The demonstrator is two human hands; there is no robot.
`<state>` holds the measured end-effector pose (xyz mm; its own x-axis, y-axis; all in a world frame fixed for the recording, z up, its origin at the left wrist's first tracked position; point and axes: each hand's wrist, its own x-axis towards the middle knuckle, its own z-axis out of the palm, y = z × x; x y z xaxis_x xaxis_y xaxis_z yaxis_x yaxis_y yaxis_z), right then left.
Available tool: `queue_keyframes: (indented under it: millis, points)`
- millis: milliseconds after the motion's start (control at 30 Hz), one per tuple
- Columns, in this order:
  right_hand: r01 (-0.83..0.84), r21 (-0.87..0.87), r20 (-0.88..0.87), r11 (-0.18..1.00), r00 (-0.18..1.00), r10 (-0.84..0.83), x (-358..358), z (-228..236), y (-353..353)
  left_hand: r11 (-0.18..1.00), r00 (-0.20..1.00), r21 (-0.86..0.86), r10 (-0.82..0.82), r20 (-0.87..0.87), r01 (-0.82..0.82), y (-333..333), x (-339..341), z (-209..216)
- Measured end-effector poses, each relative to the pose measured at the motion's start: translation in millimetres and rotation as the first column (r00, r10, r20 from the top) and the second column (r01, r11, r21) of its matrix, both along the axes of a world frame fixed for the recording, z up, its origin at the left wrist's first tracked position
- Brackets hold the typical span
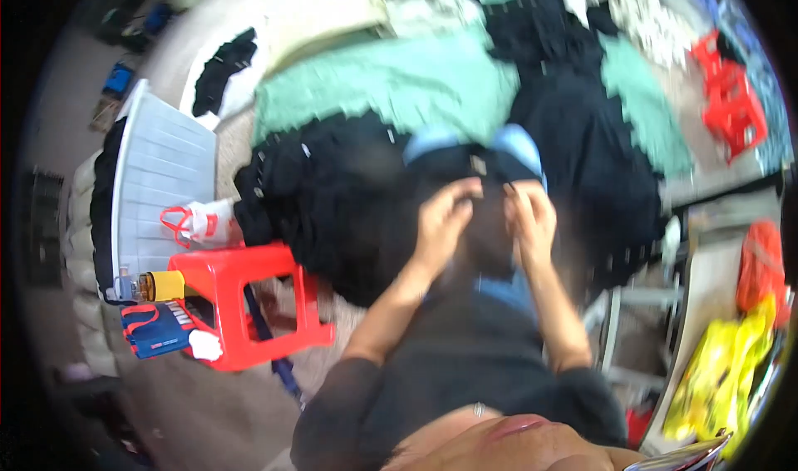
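A black garment (489, 242) lies across my lap, over blue-clad knees. A small pale label (478, 165) shows near its far edge. On its left side my left hand (443, 226) is closed, fingertips and thumb bent onto the dark cloth. Across a short gap, my right hand (530, 220) pinches at the garment's right side. A small dark bit sticks out at its fingertips, too blurred to name. Heaps of black garments (332, 188) with small pale tags lie to the left, and more black garments (586, 151) lie to the right.
Green cloth (391, 76) spreads beyond the heaps. At left stand a red plastic stool (220, 305), a pale blue-grey plastic bin (162, 163) and a white bag (208, 224). Right of me are a grey metal frame (611, 330), a yellow bag (719, 375) and red stools (731, 105).
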<state>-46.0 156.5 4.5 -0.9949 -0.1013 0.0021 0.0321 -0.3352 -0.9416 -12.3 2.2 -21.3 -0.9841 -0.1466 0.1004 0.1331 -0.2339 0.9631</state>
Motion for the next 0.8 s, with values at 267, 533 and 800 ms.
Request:
queue_keyframes:
  millis: [267, 533, 800]
  points:
    - [0.008, 0.335, -0.38, 0.942, 0.916, 0.128, -52, -16, -2, 0.972, 0.982, 0.141, -0.191, -0.009, 0.19, -6, -48, -2]
    - [-0.479, 0.155, 0.103, 0.864, 0.878, 0.468, -129, -62, -12, 0.982, 0.993, 0.17, -0.095, 0.067, 0.083, -23, -99, -9]
    - [-0.404, 0.027, 0.177, 0.914, 0.902, 0.394, -121, -64, -14, 0.999, 0.989, 0.028, -0.044, 0.14, 0.04, -30, -90, -44]
